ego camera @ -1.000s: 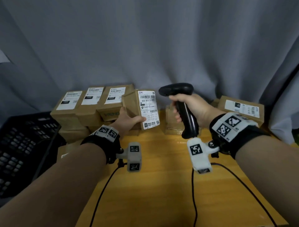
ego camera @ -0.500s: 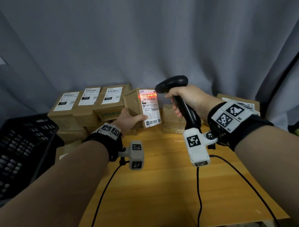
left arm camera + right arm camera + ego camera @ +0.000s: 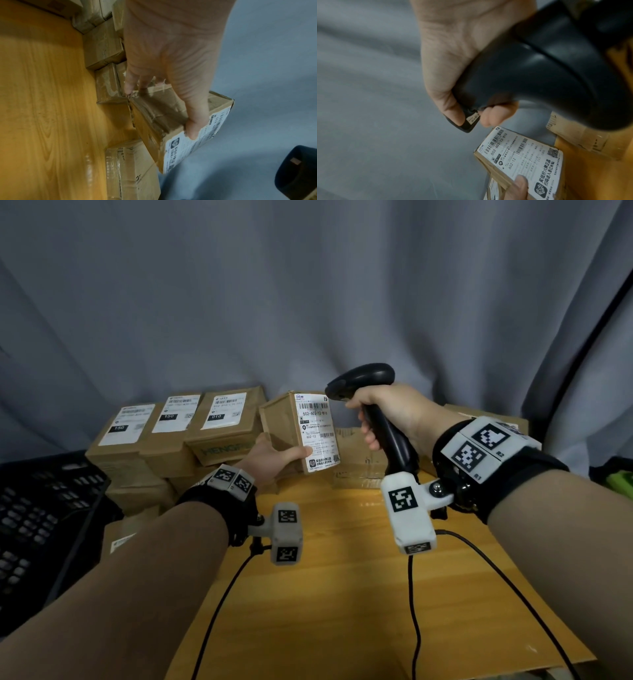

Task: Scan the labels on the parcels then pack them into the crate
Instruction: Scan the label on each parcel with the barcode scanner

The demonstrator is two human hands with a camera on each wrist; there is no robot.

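My left hand [image 3: 274, 455] grips a small brown cardboard parcel [image 3: 284, 426] upright above the table, thumb on its white label [image 3: 317, 433], fingers behind it. In the left wrist view the same parcel [image 3: 164, 116] shows my thumb pressed on the label edge. My right hand [image 3: 387, 414] holds a black barcode scanner [image 3: 363, 378] by its handle, head pointing left at the label from close by. The right wrist view shows the scanner [image 3: 530, 75] above the label [image 3: 527, 158]. No red light is on the label. A black crate [image 3: 41, 515] sits at the far left.
More labelled parcels [image 3: 178, 429] are stacked at the back left of the wooden table [image 3: 342, 594]; others lie behind the scanner [image 3: 359, 453] and at the back right. Two cables [image 3: 414, 611] trail over the table. A grey curtain [image 3: 308, 285] hangs behind.
The scanner rose and closed in on the label, and a red scan light lit the label half a second ago. That light is off now. The parcel stays in my left hand.
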